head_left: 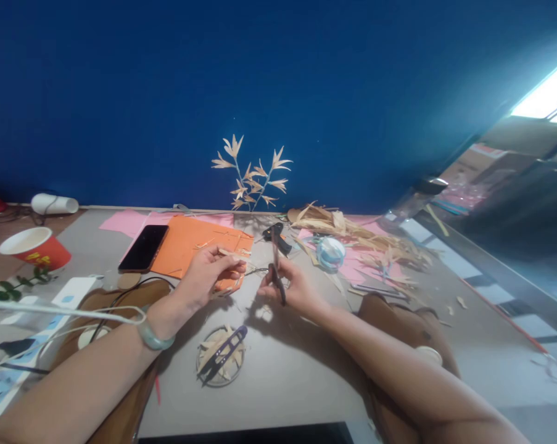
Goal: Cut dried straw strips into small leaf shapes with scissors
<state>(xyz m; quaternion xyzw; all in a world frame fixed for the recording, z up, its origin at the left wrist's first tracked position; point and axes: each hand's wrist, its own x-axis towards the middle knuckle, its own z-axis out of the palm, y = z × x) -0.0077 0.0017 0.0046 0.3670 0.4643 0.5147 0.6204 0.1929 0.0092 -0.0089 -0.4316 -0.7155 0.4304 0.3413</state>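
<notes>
My left hand (pixel 213 271) is closed in a pinch on a small pale strip of dried husk (pixel 234 253), above the edge of the orange sheet (pixel 167 264). My right hand (pixel 293 287) is closed around the dark handles of a pair of scissors (pixel 276 274), whose blades point up and away. A gap separates the two hands. Nearer to me, a small round dish (pixel 239 372) holds cut husk pieces (pixel 212 345), with dark thread snips (pixel 227 353) lying across them. Beyond the hands stands a branch of pale husk flowers (pixel 255 176) on bluish stems.
A phone (pixel 144 248) lies on the orange sheet's left side. At left are a red paper cup (pixel 37 248), a power strip (pixel 70 296) and cables. A glue gun (pixel 282 245), a roll of clear tape (pixel 330 253) and dried husks (pixel 352 231) lie at the back right.
</notes>
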